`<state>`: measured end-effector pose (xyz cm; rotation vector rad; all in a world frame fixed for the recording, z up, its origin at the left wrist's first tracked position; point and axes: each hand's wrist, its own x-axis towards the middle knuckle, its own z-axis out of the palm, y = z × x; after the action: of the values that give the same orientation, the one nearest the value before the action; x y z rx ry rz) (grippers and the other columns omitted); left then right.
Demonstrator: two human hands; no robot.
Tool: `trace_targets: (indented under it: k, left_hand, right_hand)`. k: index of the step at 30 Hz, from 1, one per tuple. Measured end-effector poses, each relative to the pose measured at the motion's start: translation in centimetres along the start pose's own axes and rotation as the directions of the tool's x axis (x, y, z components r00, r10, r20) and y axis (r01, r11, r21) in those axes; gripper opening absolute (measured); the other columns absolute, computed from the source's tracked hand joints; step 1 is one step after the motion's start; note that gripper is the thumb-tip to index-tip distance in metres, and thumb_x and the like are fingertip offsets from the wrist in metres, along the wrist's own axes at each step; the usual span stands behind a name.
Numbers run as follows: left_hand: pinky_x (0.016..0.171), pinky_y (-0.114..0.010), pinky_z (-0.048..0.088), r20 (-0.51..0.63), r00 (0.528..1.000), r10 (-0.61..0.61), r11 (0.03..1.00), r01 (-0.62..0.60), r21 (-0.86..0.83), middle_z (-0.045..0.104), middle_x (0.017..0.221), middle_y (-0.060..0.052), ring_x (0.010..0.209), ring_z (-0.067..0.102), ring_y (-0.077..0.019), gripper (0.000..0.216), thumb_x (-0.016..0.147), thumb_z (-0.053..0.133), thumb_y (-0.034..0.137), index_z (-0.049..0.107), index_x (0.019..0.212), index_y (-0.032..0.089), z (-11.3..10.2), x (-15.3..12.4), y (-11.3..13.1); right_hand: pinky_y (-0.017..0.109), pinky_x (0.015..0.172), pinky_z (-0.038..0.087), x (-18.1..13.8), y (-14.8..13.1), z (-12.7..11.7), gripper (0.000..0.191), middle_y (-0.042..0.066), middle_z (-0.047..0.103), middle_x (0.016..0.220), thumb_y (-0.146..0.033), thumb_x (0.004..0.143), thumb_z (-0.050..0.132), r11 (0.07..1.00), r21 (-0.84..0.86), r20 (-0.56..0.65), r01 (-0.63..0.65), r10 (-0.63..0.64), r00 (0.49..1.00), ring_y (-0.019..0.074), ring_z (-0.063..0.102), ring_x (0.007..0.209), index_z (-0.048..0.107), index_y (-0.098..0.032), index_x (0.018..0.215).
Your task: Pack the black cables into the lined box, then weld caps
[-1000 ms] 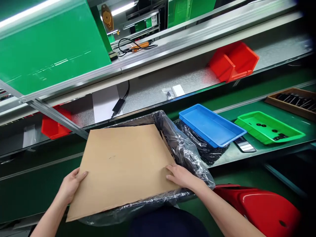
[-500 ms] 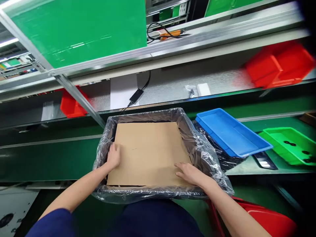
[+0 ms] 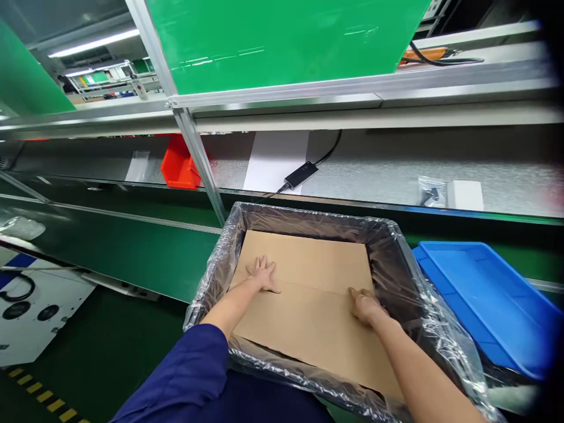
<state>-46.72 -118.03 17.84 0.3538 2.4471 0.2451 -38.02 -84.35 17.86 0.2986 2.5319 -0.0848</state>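
A flat brown cardboard sheet [image 3: 308,270] lies inside a dark bin [image 3: 317,223] lined with clear plastic film [image 3: 445,329]. A crease runs across the sheet. My left hand [image 3: 263,275] rests on the left part of the cardboard, palm down with its fingers spread. Near the sheet's right edge, my right hand [image 3: 366,306] presses on the surface with slightly bent fingers and grips nothing that shows. Between the cardboard and the bin's right wall there is a visible gap. What lies beneath the sheet is hidden.
A blue tray [image 3: 493,299] sits right of the bin. On the metal shelf behind are a red bin [image 3: 180,164], a white sheet [image 3: 275,158], a black cabled box [image 3: 301,175], a small plastic bag [image 3: 432,192] and a white block [image 3: 465,195]. A metal post [image 3: 200,158] stands behind the bin's left corner.
The view has swung left. My left hand has moved from the cardboard's left edge onto its surface and spread its fingers. My right hand has shifted farther up along the right side.
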Motion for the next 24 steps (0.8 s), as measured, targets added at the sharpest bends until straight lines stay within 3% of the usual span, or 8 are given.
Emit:
trace_targets:
  k: [4,9,12,15,18,21,22,24]
  left_hand:
    - [0.097,-0.078,0.000,0.010,1.000,-0.028,1.000,0.028,-0.005,-0.024,0.156,-0.005,0.137,-0.026,-0.0429,0.123,0.046,0.071,0.071,0.010,0.149,0.039,0.4,0.6,-1.6]
    - [0.095,-0.079,0.004,-0.020,0.994,-0.111,0.993,0.110,-0.031,-0.026,0.155,-0.004,0.138,-0.025,-0.0429,0.118,0.049,0.076,0.060,0.013,0.147,0.045,0.3,1.6,-2.3]
    - [0.093,-0.080,0.006,-0.031,0.991,-0.130,0.991,0.129,-0.024,-0.026,0.155,-0.002,0.138,-0.025,-0.0427,0.114,0.051,0.076,0.058,0.014,0.146,0.046,0.5,2.1,-2.4]
    - [0.092,-0.080,0.008,-0.051,0.987,-0.152,0.988,0.152,-0.003,-0.025,0.156,-0.003,0.139,-0.023,-0.0426,0.110,0.054,0.076,0.055,0.015,0.146,0.046,0.4,2.5,-2.2]
    - [0.092,-0.080,0.011,-0.072,0.988,-0.137,0.990,0.138,0.018,-0.021,0.157,-0.005,0.140,-0.021,-0.0425,0.104,0.058,0.072,0.057,0.018,0.146,0.043,0.0,2.4,-2.0]
    - [0.092,-0.079,0.015,-0.069,0.992,-0.106,0.993,0.110,0.044,-0.020,0.158,-0.006,0.140,-0.017,-0.0435,0.099,0.061,0.066,0.063,0.020,0.146,0.042,-0.3,2.3,-2.0]
    - [0.093,-0.079,0.016,-0.070,0.992,-0.104,0.993,0.108,0.050,-0.020,0.158,-0.006,0.141,-0.014,-0.0443,0.099,0.062,0.064,0.065,0.019,0.146,0.042,-0.4,2.4,-2.0]
    - [0.095,-0.077,0.018,-0.080,0.989,-0.127,0.989,0.132,0.069,-0.017,0.158,-0.006,0.141,-0.011,-0.0460,0.100,0.060,0.061,0.070,0.018,0.146,0.043,-0.4,2.7,-2.0]
  right_hand:
    - [0.038,0.104,0.032,0.8,-0.2,1.7,0.068,0.018,0.030,0.147,-0.031,0.080,0.061,0.997,0.075,0.044,-0.013,0.010,0.999,0.0294,0.032,0.136,0.038,-0.019,0.143]
    - [0.043,0.099,0.036,0.6,-1.4,2.4,0.079,0.015,0.019,0.152,-0.037,0.074,0.068,0.984,0.155,0.069,-0.088,0.078,0.995,0.0337,0.027,0.136,0.035,-0.026,0.144]
    - [0.042,0.100,0.035,0.0,-2.0,1.7,0.085,0.010,0.011,0.155,-0.033,0.071,0.073,0.968,0.188,0.100,-0.165,0.148,0.984,0.0331,0.020,0.139,0.032,-0.031,0.145]
    - [0.042,0.105,0.031,-1.0,-2.6,-0.2,0.089,0.012,0.010,0.156,-0.030,0.071,0.074,0.963,0.220,0.114,-0.156,0.133,0.985,0.0330,0.017,0.140,0.029,-0.028,0.147]
    - [0.044,0.105,0.030,-2.4,-3.1,-3.0,0.069,0.023,0.029,0.147,-0.024,0.078,0.066,0.963,0.267,0.124,-0.045,0.012,0.992,0.0363,0.031,0.134,0.041,-0.011,0.141]
    - [0.035,0.102,0.035,-5.7,-3.1,-5.6,0.040,0.016,0.055,0.131,-0.021,0.086,0.055,0.922,0.385,0.105,0.042,-0.089,0.990,0.0274,0.049,0.122,0.060,-0.014,0.125]
    - [0.030,0.103,0.034,-7.5,-2.9,-6.3,0.037,0.010,0.057,0.129,-0.022,0.088,0.053,0.888,0.444,0.045,0.116,-0.151,0.987,0.0230,0.050,0.121,0.062,-0.019,0.123]
    - [0.032,0.099,0.038,-12.2,-2.3,-7.4,0.036,0.009,0.062,0.122,-0.028,0.090,0.051,0.683,0.591,-0.262,0.429,-0.341,0.903,0.0216,0.056,0.113,0.061,-0.019,0.124]
